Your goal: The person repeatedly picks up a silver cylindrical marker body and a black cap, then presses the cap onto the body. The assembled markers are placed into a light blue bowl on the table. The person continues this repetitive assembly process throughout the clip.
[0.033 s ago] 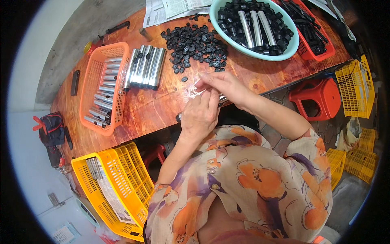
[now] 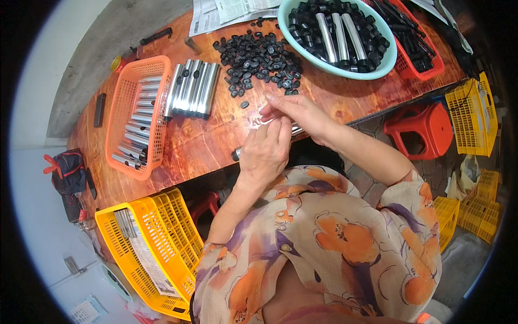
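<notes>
- At the table's (image 2: 202,148) near edge: a metal tube (image 2: 296,129) under both hands, presumably midway.
- Left hand (image 2: 264,151) curls over tube; right hand (image 2: 303,114), fingers bent, meets it. Fingertips hidden; cannot tell either grip.
- Left of the heap, black-ended tubes (image 2: 194,89) in a row beside the orange basket (image 2: 112,129), seemingly done; basket tubes unclear.
- Toward far edge, many loose black pieces (image 2: 259,59); plenty seems left.

Tubes (image 2: 193,93): bright silver, black ends. Oval pieces (image 2: 258,63): black. Surface (image 2: 197,154): mottled reddish-brown. Basket (image 2: 158,135): orange. Basin (image 2: 350,75): pale aqua. Crate (image 2: 162,210): yellow. Shirt (image 2: 345,237): cream, orange-and-purple floral print.
</notes>
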Demonstrator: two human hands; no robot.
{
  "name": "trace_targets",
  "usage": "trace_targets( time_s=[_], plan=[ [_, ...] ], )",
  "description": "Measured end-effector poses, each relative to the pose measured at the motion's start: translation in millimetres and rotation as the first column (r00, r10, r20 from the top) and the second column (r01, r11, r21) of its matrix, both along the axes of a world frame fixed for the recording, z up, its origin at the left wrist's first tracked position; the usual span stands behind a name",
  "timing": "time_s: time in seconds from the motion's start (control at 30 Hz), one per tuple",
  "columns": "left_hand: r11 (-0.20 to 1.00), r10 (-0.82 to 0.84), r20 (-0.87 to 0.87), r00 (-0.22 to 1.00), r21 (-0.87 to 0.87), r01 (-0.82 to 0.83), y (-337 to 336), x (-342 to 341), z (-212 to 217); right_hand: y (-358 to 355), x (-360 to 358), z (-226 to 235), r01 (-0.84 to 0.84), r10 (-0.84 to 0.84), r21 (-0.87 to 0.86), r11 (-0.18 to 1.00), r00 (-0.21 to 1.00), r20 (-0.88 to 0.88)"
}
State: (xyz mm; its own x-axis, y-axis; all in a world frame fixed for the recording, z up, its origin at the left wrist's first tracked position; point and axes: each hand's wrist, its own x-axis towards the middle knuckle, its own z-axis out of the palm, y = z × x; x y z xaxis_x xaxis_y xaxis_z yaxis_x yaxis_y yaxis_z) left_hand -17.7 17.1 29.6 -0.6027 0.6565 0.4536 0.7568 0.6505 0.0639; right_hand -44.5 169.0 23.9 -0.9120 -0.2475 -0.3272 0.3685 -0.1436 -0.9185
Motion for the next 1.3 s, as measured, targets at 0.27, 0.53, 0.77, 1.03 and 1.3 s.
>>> trace_targets(
  time_s=[0.27, 0.53, 0.77, 1.03, 1.3],
  plan=[
    [0.932, -0.197, -0.211, 0.958, -0.344, 0.116, -6.0, -18.0, 9.6, -2.1, 9.6, 11.7, 0.073, -0.031, -0.091, 0.993, 0.916, 0.399],
    [0.942, -0.202, 0.345, 0.917, 0.325, 0.085, -7.5, -20.5, -8.5, 9.2, -1.4, 18.5, 0.033, -0.01, -0.274, 0.961, 0.996, 0.087],
    [0.878, -0.277, 0.658, 0.7, 0.469, -0.094, -4.2, -8.5, 1.0, 14.7, 0.6, 19.0, -0.111, 0.258, 0.278, 0.954, 0.776, -0.576],
    [0.958, -0.083, 0.224, 0.971, 0.288, 0.015, -2.4, -1.3, -10.8, -4.4, 10.3, 21.0, -0.075, 0.071, -0.022, 0.997, 0.987, -0.147],
    [0.66, -0.279, 0.62, 0.733, 0.678, -0.323, 2.9, -10.4, -3.7, 14.7, 10.4, 24.7, 0.105, -0.127, -0.197, 0.975, 0.987, -0.101]
  ],
)
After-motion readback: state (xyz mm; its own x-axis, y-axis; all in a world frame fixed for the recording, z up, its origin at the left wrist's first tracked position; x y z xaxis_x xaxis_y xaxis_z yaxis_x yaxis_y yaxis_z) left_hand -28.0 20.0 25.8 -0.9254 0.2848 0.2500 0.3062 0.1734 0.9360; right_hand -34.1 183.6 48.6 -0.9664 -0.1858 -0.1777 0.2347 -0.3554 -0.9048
